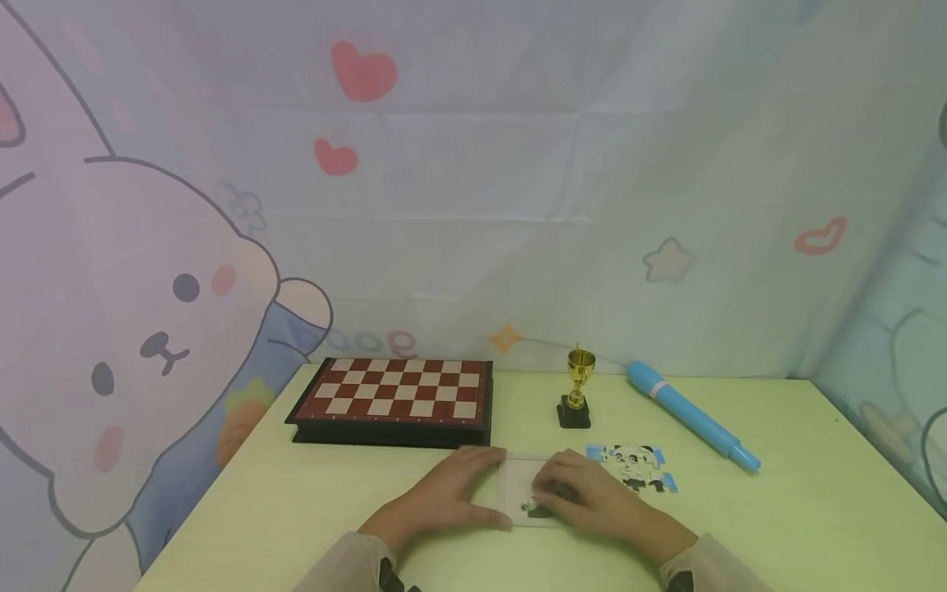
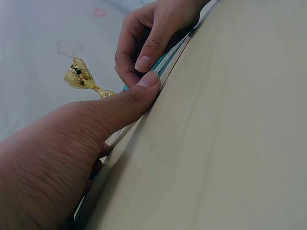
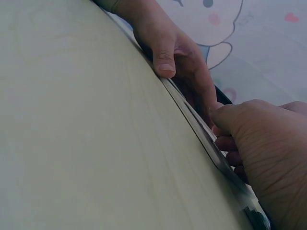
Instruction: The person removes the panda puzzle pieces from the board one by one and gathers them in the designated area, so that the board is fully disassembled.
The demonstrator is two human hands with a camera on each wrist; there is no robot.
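Note:
A pale, flat puzzle tray [image 1: 520, 469] lies on the table between both hands. My left hand [image 1: 451, 493] rests at its left side, thumb by the near corner and fingers by the far one. Over the tray's right part, my right hand [image 1: 595, 497] has bent fingers and pinches a jigsaw piece, mostly hidden under them. A black-and-green printed patch [image 1: 534, 507] shows on the tray by the right thumb. Right of the tray lie several joined and loose jigsaw pieces [image 1: 639, 466] with a blue, black and white picture. Each wrist view shows the hands [image 2: 115, 110] [image 3: 177, 62] close together.
Behind the left hand sits a red-and-white chessboard box [image 1: 399, 403]. A small gold trophy [image 1: 575, 390] on a black base stands behind the tray. A blue pen-shaped object [image 1: 691, 415] lies at the right. A printed cloth [image 1: 473, 205] hangs beyond the table's back edge.

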